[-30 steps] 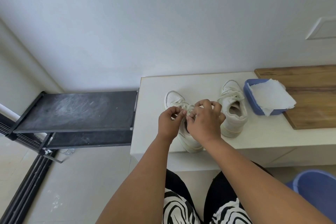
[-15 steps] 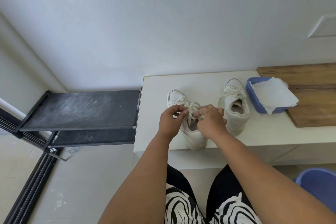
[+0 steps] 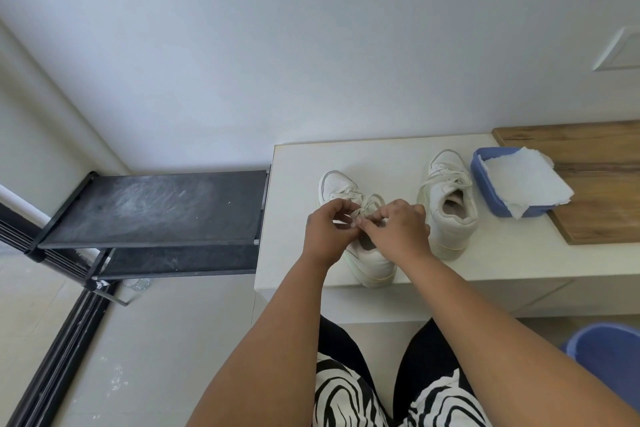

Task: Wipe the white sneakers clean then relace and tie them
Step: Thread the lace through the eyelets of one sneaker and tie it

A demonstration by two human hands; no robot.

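near white leather sneaker (image 3: 372,262): upright on ledge, toe pointed away, cream laces (image 3: 369,203) looped over the tongue | second white leather sneaker (image 3: 450,211): upright, set to its right, apart, laces crossed, collar open

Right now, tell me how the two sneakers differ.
Both hands, left hand and right hand, pinch the laces of the near sneaker; the far sneaker sits untouched. The near one stands at the counter's front edge, the far one beside the blue tub. Both are white, toes toward the wall.
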